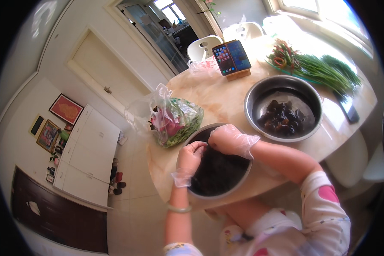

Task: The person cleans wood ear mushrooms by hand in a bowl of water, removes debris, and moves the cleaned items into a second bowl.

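Both hands wear clear plastic gloves and meet over the near metal basin, which is filled with a dark mass whose pieces I cannot make out. My left hand is over the basin's left side, thumb and fingers bent together. Beside it my right hand is curled above the far part of the basin, knuckles up. Whatever may be between the fingertips is too small or hidden to tell. To the right, a second stainless steel basin holds dark, wet pieces that look like wood ear fungus in water.
Left of the basins sits a clear plastic bag with greens and something magenta. A phone leans on a wooden stand. Peppers and long green stalks lie at the marble-look table's far right, near a dark flat device.
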Motion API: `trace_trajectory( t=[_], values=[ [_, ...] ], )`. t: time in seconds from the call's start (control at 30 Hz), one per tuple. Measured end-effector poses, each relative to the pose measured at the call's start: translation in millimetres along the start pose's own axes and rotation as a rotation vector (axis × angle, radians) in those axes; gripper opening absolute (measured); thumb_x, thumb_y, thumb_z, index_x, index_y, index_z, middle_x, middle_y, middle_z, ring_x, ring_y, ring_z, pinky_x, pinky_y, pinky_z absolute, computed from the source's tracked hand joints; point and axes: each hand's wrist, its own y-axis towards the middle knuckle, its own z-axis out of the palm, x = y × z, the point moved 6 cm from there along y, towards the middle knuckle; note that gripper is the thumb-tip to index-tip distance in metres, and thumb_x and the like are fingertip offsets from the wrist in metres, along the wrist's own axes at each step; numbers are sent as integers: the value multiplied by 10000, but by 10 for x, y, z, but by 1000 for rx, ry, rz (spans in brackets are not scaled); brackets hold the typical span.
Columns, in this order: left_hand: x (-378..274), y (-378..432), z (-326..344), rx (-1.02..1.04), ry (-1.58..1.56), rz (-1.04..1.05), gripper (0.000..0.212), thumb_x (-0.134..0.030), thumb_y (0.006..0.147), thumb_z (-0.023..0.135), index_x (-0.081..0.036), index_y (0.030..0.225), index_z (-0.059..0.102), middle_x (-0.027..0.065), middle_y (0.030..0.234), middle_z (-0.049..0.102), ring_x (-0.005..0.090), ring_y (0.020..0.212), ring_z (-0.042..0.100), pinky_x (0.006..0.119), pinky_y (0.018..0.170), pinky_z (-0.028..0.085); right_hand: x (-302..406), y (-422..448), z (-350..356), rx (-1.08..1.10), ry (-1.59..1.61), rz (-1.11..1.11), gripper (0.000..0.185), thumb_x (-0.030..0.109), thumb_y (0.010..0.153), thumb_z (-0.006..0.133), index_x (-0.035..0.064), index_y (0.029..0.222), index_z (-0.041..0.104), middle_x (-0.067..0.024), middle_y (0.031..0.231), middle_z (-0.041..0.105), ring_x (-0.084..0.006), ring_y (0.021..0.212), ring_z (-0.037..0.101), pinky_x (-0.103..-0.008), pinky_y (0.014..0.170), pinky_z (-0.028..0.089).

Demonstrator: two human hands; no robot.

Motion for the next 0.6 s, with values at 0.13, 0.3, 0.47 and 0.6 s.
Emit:
trace_trajectory(
  t=[0.13, 0.3, 0.47, 0.6],
  values=[
    [-61, -36, -83, -54, -84, -60, 184, -97, 864, 535, -20, 1011, 614, 13, 811, 614, 58, 640, 523, 186, 547, 404, -48, -36, -159, -122, 442, -30, 111, 94, 708, 599, 25, 790, 630, -149, 769, 626, -295, 732, 608, -350, 675, 470],
    [-52, -79, -114, 3, -405, -148, 242, -153, 848, 581, -48, 1066, 592, -7, 790, 590, 55, 624, 523, 171, 538, 378, -105, 1, -168, -77, 742, -51, 157, 85, 739, 617, -11, 863, 618, -138, 767, 628, -200, 722, 605, -301, 695, 463],
    [-40, -91, -107, 31, -376, -85, 187, -118, 824, 604, -53, 997, 582, -15, 770, 580, 67, 619, 528, 172, 549, 382, -60, -2, -231, -93, 858, -111, 142, 60, 768, 592, -38, 869, 611, -98, 759, 627, -139, 722, 594, -265, 688, 467],
    [8, -86, -168, -11, -438, -57, 93, -82, 816, 598, -66, 899, 560, -8, 775, 592, 65, 618, 521, 178, 556, 386, -50, 12, -190, -29, 943, -94, 134, 51, 778, 578, -44, 865, 614, -98, 757, 626, -138, 716, 596, -254, 681, 469]
  ],
)
